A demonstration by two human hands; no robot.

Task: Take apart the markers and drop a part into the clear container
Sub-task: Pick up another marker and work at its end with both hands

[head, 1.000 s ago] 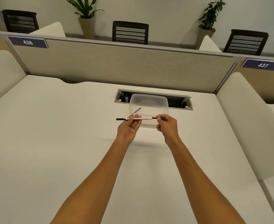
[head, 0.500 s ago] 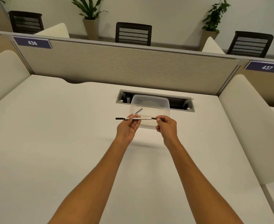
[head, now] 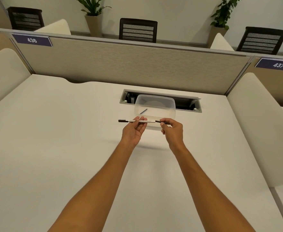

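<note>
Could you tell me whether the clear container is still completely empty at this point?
No, a small dark marker part already lies inside the clear container, behind the marker held by both hands.

Both bare forearms reach forward from the bottom edge, almost parallel, hands close to each other. The left hand [head: 133,129] is turned palm up, fingertips [head: 141,119] pinched together. The right hand [head: 173,129], just beside it, shows its back, with thumb and forefinger pinched closed at the same height.
</note>
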